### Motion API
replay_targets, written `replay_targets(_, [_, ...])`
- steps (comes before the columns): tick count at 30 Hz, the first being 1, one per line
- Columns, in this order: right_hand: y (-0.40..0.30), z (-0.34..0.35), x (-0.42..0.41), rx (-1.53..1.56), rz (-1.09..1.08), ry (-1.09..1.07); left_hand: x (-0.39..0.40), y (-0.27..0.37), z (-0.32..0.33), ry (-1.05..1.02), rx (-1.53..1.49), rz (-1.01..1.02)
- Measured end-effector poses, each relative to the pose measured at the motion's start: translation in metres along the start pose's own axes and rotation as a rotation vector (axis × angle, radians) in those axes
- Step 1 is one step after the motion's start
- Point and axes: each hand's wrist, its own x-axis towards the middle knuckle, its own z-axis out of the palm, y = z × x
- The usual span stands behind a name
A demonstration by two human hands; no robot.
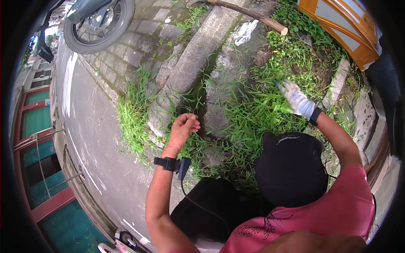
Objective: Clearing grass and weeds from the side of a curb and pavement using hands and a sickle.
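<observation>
Bare, with its fingers curled together, my left hand (186,125) is over the narrow gutter (197,98) beside the stone curb (186,74). Nothing can be made out in its fingers. A white work glove with a light-blue cuff covers my right hand (291,95), which reaches into the green weeds (253,110) on the right. A small dark-blue bit (276,83) shows at its fingertips; blur hides what it is and whether the hand grips it. Long grass (134,117) grows by the curb, left of my bare hand.
A cut wooden pole (256,15) lies across the curb at the top, near a crumpled clear plastic sheet (245,31). A motorcycle wheel (99,25) stands on the stone paving (126,52). An orange-framed structure (345,31) rises upper right; the paved road (91,126) runs along the left.
</observation>
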Motion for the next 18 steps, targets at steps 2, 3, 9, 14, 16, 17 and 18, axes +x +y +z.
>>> replay_targets(2, [-0.018,0.005,0.03,-0.025,-0.08,-0.01,-0.007,-0.001,-0.003,0.064,0.004,-0.028])
replay_targets(3, [-0.02,0.008,0.042,-0.021,-0.13,-0.009,-0.009,-0.001,-0.004,0.031,-0.006,-0.022])
replay_targets(9, [-0.027,0.036,0.053,0.101,-0.366,0.048,-0.008,-0.002,0.002,0.056,0.002,-0.009])
replay_targets(14, [-0.045,0.047,0.046,0.469,0.072,0.067,0.011,0.007,0.021,-0.015,0.009,-0.015])
replay_targets(16, [-0.046,0.05,0.05,0.615,0.231,0.134,0.017,0.013,0.025,-0.03,-0.003,-0.002])
replay_targets(17, [-0.046,0.053,0.053,0.795,0.322,0.226,0.019,0.015,0.025,-0.033,0.017,0.02])
replay_targets(18, [-0.044,0.056,0.055,0.918,0.493,0.262,0.02,0.016,0.025,-0.029,0.027,0.077])
